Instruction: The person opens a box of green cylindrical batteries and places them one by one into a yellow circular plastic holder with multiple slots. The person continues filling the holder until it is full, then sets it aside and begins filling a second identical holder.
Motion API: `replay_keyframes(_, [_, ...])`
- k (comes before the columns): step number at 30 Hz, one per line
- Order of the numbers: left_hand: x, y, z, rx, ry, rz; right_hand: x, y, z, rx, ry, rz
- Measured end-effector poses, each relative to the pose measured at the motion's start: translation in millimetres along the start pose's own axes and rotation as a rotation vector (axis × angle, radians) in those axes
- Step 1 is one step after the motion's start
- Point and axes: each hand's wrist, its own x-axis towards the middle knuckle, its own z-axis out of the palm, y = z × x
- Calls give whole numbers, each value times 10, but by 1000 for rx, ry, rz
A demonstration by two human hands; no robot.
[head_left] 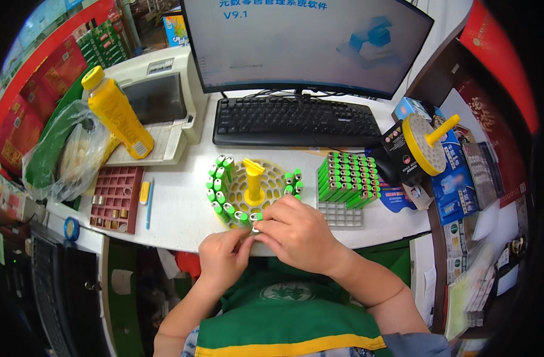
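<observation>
In front of me stands a round yellow display rack [255,184] with a holed disc and a central post. Green lighters [219,196] with metal tops stand around its left and near edge, and a few more at its right. At the near rim my right hand [302,232] pinches a lighter [256,228], mostly covered by the fingers. My left hand [224,250] is closed against the same spot, thumb and forefinger pressed together at the lighter. To the right, a block of upright green lighters [347,175] stands in a grey gridded tray [342,219].
Behind the rack lie a black keyboard [296,122] and a monitor [308,47]. At left are a printer [171,113], a yellow bottle [118,113], a red compartment tray [114,199] with coins and a blue pen [149,202]. Another yellow rack [424,143] leans on boxes at right.
</observation>
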Motion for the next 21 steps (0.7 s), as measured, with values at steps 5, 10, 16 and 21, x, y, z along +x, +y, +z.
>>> replay_keyframes(5, [53,269,-211,-143,-11,-37,-94,134,-262,23,110,80])
replay_keyframes(10, [134,600,131,-404,-246,76,-306,452,-633,-269,183,265])
replay_keyframes(16, [298,716,893,-348,-323,20,-388,698,-699,-282,114,326])
replay_keyframes(21, [496,658,1169,-246,-331,-65,-329,767,-693,-280,47,277])
